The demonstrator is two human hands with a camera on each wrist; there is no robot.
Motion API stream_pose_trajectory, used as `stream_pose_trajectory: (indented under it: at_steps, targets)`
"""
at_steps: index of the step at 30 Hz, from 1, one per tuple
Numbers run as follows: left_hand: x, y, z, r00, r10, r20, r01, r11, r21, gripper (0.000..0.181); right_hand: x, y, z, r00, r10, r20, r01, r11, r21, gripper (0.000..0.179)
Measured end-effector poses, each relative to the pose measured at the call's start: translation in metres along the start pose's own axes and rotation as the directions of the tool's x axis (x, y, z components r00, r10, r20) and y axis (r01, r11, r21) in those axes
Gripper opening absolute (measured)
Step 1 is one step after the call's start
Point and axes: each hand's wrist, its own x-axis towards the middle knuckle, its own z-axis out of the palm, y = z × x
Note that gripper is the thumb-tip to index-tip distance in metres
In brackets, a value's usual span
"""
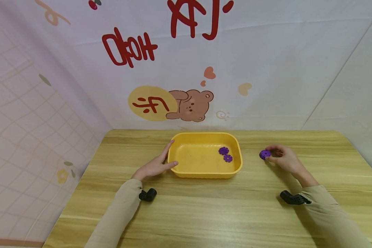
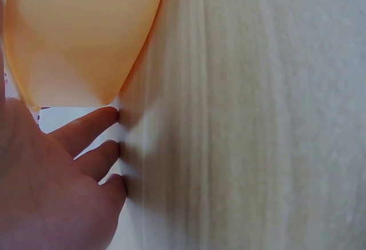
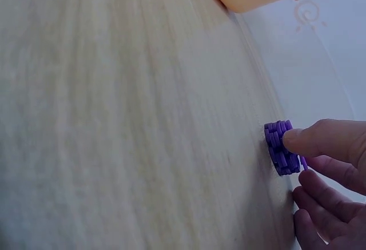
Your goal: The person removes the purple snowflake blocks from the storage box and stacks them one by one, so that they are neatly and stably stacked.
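Beige sleeves (image 1: 117,213) around a yellow tub (image 1: 192,158)

Soft, creased cloth covers my forearms, and a black, bent wrist piece (image 1: 148,195) juts out near the left cuff, another (image 1: 291,198) near the right. My left hand (image 1: 155,167) is unclenched, its fingers laid against the tub's left end and its thumb over the rim. The tub is a smooth, slightly glossy rectangle with rounded corners, shallow, its walls sloping outward. Inside, toward its right end, thin purple discs (image 1: 227,158) lie in two spots, flat and notched around the edge like little flowers. Off to the tub's right, my right hand (image 1: 286,161) pinches a stack of discs (image 1: 263,154) between thumb and finger, low over the bench; I can't tell whether it touches. Its layers make a ridged purple side. Streaky pale wood grain runs along the bench (image 1: 204,210), and behind it hangs a white, lightly creased cloth (image 1: 282,69) printed with a brown bear (image 1: 193,105).
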Motion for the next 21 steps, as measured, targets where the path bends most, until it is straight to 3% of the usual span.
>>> stream_pose_trajectory:
  at_steps: [16,21]
  targets:
    - [0.000,0.001,-0.001,1.000,-0.007,-0.002,0.007,1.000,-0.007,0.086,0.001,0.001,0.000,0.999,-0.046,-0.025,0.046,0.998,-0.033,0.035]
    - [0.010,-0.025,0.002,1.000,-0.011,-0.014,0.011,1.000,0.011,0.088,0.001,0.000,-0.001,0.999,-0.037,-0.014,0.037,0.999,-0.020,0.039]
